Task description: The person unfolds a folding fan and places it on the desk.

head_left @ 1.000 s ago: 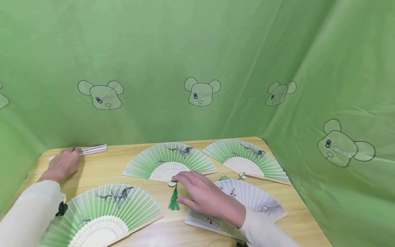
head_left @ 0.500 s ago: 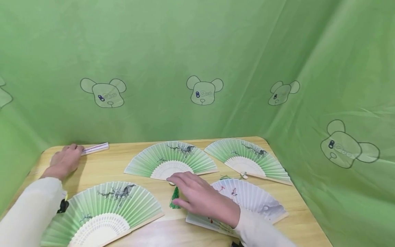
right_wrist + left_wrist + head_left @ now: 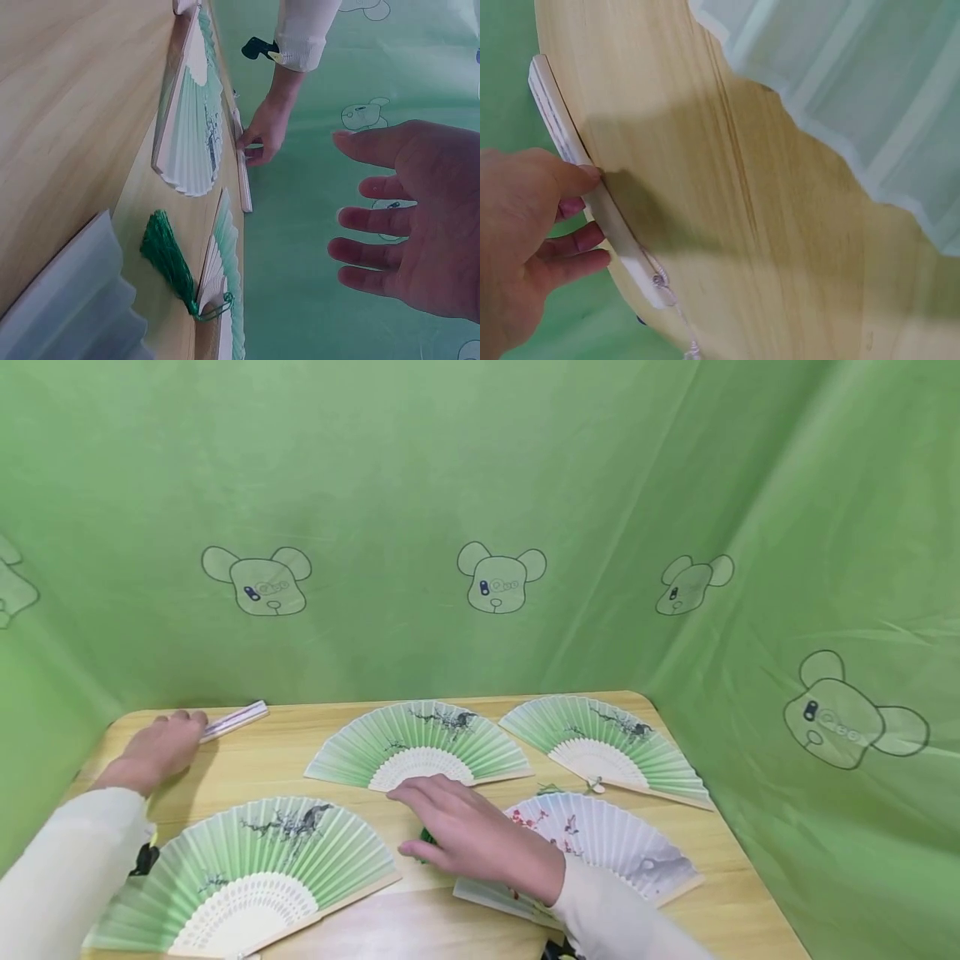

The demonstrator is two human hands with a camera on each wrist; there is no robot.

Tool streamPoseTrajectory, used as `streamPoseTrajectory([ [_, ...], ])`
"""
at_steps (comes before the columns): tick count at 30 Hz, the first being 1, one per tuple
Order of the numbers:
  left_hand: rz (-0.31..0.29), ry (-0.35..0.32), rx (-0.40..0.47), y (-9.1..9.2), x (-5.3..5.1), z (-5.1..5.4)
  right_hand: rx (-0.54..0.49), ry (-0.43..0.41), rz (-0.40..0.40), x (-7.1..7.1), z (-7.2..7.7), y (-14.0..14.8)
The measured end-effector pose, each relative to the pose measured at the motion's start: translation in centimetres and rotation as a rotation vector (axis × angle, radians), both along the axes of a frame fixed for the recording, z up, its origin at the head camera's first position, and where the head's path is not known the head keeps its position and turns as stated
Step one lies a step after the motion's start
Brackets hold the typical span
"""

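At the far left of the table, my left hand [image 3: 167, 745] holds a folded hand fan [image 3: 236, 721] between thumb and fingers. In the left wrist view the pale folded fan [image 3: 564, 124] lies along the table's edge, a cord with a knot at its lower end. My right hand [image 3: 472, 831] hovers with fingers loosely extended and nothing in them, over the pivot end of a spread green fan [image 3: 390, 739]. It partly hides that fan's green tassel [image 3: 169, 259], which the right wrist view shows lying on the wood.
Another spread green fan [image 3: 300, 843] lies front left. A third spread green fan [image 3: 600, 731] sits back right, and a white fan with red blossoms [image 3: 622, 839] lies below it, partly under my right forearm. Green cloth [image 3: 390, 527] hangs around the wooden table [image 3: 360, 927].
The folded fan has turned slightly, its right end tipping toward the back. My right hand has drifted left, covering more of the green tassel. The head view has shifted a little.
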State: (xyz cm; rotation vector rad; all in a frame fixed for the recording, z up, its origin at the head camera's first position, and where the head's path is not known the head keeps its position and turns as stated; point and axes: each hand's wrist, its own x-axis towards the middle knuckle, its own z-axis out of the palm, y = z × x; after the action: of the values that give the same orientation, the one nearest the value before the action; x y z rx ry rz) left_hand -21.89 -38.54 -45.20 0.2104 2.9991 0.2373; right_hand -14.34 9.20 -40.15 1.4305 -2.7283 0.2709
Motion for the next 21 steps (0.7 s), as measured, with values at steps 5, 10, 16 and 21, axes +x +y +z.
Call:
streamPoseTrajectory([
  [5, -0.073, 0.024, -0.06, 0.2, -0.1, 0.3, 0.005, 0.001, 0.017, -0.1, 0.0, -0.7],
  [10, -0.092, -0.001, -0.06, 0.4, -0.5, 0.3, 0.01, -0.006, 0.02, 0.0, 0.1, -1.1],
  [16, -0.118, 0.021, -0.079, 0.4, -0.4, -0.1, 0.015, -0.015, 0.023, -0.1, 0.1, -1.5],
  [21, -0.119, 0.048, -0.042, 0.3, 0.4, -0.2, 0.017, -0.032, 0.024, -0.1, 0.0, -1.9],
])
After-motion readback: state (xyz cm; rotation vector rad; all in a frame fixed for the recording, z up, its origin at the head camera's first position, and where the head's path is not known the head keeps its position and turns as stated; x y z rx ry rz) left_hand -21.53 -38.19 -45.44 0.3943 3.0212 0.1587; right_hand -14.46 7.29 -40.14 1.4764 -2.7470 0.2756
